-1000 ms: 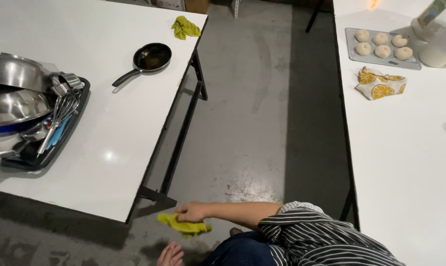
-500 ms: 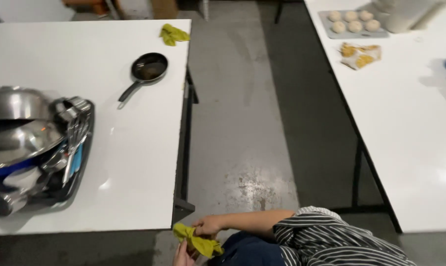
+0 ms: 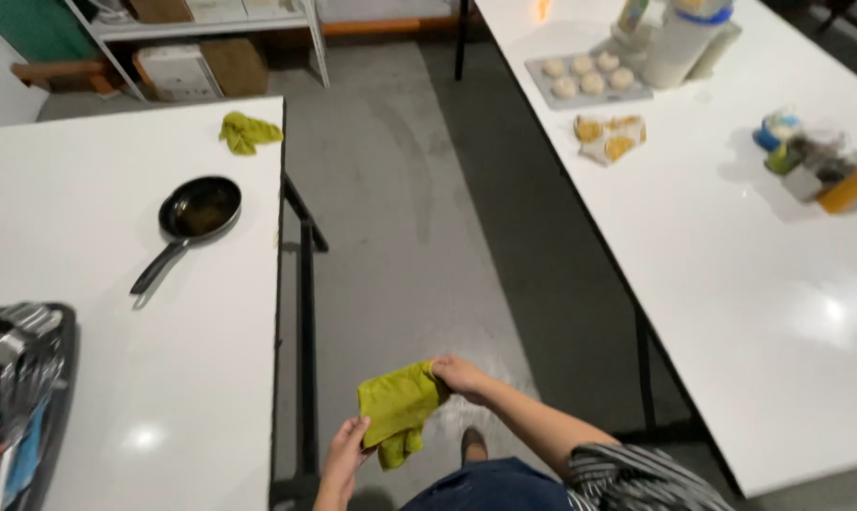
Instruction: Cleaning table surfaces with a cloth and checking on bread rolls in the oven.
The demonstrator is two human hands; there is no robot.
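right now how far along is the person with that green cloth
Done: the green cloth is off the floor. In hand: the right hand grips its top edge and the left hand its lower part, between the two white tables. Left: it has not reached the left table, where a second green cloth lies bunched beyond a black frying pan.

Brown cardboard boxes [image 3: 234,64] and a white box [image 3: 177,71] are seen under the far shelf, while a tall white tub with a blue lid [image 3: 679,43] and an orange rectangular pack [image 3: 849,189] are placed on the right-hand table [image 3: 731,274].
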